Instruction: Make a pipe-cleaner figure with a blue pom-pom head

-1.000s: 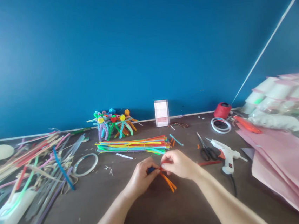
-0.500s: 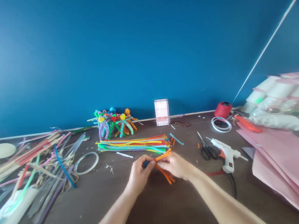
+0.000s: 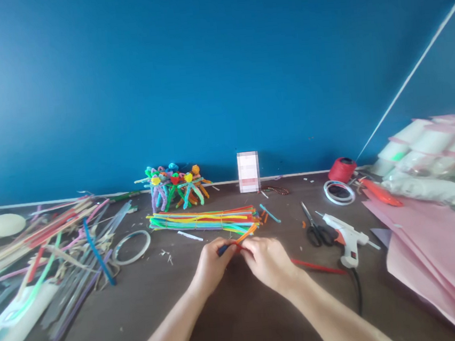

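Note:
My two hands meet over the middle of the table, just in front of a bundle of coloured pipe cleaners (image 3: 204, 220). My left hand (image 3: 213, 268) is closed, pinching a pipe-cleaner piece with a dark blue end at its fingers. My right hand (image 3: 271, 263) is closed against it at the fingertips. Orange pipe cleaners (image 3: 247, 234) stick up from between the hands, with a bit of red beside them. Fingers hide most of the held piece. To the right of my right hand lies a red pipe cleaner (image 3: 319, 266).
Several pipe-cleaner figures (image 3: 175, 187) stand by the blue wall. On the right are scissors (image 3: 317, 232), a white glue gun (image 3: 349, 239), a red thread spool (image 3: 342, 170) and pink sheets (image 3: 431, 236). Loose strips (image 3: 53, 246) and a white ring (image 3: 132, 247) are on the left.
My right hand has turned over and lowered, covering the orange ends that hung below. Red now shows between the fingertips, and more of the red pipe cleaner is visible beside my right wrist.

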Tool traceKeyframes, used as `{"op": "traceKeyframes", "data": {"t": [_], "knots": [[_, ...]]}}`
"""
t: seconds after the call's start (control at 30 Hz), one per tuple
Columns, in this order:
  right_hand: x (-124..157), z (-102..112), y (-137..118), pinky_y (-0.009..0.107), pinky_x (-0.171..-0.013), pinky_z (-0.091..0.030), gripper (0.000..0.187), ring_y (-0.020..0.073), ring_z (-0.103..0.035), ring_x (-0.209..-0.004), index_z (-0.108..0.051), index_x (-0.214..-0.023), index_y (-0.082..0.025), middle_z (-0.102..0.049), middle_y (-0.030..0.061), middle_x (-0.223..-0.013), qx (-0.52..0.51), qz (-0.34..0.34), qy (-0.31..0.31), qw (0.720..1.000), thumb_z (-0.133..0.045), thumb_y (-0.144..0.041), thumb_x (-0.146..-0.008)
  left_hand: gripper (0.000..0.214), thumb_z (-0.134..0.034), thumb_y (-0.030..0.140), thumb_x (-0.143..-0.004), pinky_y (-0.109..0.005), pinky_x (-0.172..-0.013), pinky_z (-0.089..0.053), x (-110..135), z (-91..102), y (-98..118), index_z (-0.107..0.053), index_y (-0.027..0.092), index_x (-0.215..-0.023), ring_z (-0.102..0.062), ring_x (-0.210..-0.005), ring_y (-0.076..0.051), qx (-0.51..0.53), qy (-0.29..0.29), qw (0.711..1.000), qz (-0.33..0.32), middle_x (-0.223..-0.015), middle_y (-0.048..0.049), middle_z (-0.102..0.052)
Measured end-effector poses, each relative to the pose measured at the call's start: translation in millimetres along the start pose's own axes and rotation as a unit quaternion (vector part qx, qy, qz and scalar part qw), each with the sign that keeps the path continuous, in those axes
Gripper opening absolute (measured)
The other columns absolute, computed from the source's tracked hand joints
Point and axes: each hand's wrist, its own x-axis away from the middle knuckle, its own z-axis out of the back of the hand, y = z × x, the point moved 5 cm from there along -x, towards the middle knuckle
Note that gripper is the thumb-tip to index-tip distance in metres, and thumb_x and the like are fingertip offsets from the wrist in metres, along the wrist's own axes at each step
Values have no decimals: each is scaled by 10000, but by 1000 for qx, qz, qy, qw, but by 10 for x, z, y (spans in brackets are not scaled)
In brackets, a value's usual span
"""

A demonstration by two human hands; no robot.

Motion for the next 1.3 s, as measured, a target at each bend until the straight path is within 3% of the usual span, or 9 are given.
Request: {"op": "traceKeyframes", "data": {"t": [0.17,0.33,0.47,0.57,0.67,0.87,1.07,1.3], "knots": [[3,30,-27,205,-528,-328,178,126,-603,-599,-595,-656,-202,-643,-1,-629,-15,6,5,1000,-486,-205,-796,286,-578,399,-660,-197,-450,-331,4,14,-35,-659,133,-731,-477,-504,-115,58,11,997,58,-579,-10,-584],[-16,-17,38,198,-438,-292,174,105,-542,-456,-582,-594,-200,-592,-27,-509,-59,-23,-5,998,-537,-241,-757,356,-604,439,-628,-175,-355,-207,9,1,-136,-619,109,-760,-300,-355,-51,148,13,981,127,-406,67,-393],[-37,152,171,212,-570,-395,131,128,-571,-600,-596,-714,-183,-619,19,-654,-85,-27,133,987,-502,-239,-785,340,-607,423,-635,-167,-346,-183,2,-7,-202,-584,105,-752,-250,-342,-34,200,27,968,147,-395,94,-320],[-9,301,109,272,-706,-416,141,157,-558,-738,-589,-781,-171,-602,54,-748,-90,44,218,971,-452,-192,-812,323,-598,410,-647,-165,-349,-181,-5,-1,-212,-580,104,-747,-269,-342,-32,208,38,966,149,-406,87,-348],[15,269,-49,277,-704,-422,130,155,-546,-730,-585,-827,-183,-592,43,-745,-84,98,174,976,-456,-172,-813,322,-587,405,-656,-164,-353,-194,-13,12,-183,-594,101,-761,-298,-345,-38,192,46,971,137,-412,76,-381],[38,23,-204,272,-665,-414,89,162,-540,-727,-565,-829,-202,-565,21,-729,45,89,80,992,-512,-156,-775,315,-580,412,-648,-173,-355,-224,2,7,-128,-599,105,-715,-309,-338,-50,197,37,970,141,-385,74,-393],[40,-95,-239,248,-627,-392,122,145,-543,-682,-516,-718,-191,-545,9,-679,81,97,68,990,-468,-91,-767,259,-571,370,-650,-173,-379,-229,20,22,-91,-590,112,-629,-320,-375,-53,187,38,971,142,-413,54,-444],[62,-82,-222,231,-557,-369,86,142,-581,-580,-508,-753,-187,-588,3,-616,72,65,65,993,-446,-137,-785,234,-581,344,-641,-173,-378,-240,19,21,-60,-626,118,-681,-342,-390,-57,193,30,972,134,-498,17,-536]]}}
